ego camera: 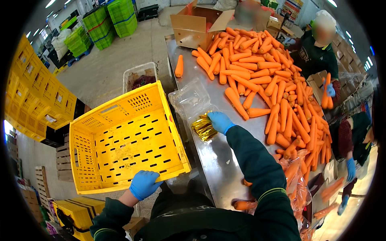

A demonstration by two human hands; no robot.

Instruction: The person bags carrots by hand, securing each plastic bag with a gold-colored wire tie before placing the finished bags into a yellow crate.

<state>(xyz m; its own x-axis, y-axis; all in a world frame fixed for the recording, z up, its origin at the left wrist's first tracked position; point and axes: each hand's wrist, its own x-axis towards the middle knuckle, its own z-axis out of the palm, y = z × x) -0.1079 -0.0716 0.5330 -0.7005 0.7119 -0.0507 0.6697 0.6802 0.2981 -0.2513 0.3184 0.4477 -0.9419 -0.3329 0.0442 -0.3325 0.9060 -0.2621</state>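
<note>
My left hand (145, 184), in a blue glove, grips the near rim of a yellow plastic crate (129, 144). The crate has a slotted floor and sits tilted to the left of the steel table (217, 168). My right hand (221, 122), also blue-gloved, touches a bundle of gold metallic twist ties (204, 128) at the table's left edge. The ties lie in a clear plastic clamshell box (191, 96) with its lid folded back. My right fingertips are partly hidden, so their grip is unclear. A large heap of carrots (253, 69) lies just beyond my right hand.
A cardboard box (193, 27) stands at the table's far end, near a single carrot (179, 66). Bagged carrots (295, 174) lie by my right arm. Yellow crates (36, 90) are stacked left. Across the table, a co-worker's gloved hand (330, 89) holds carrots.
</note>
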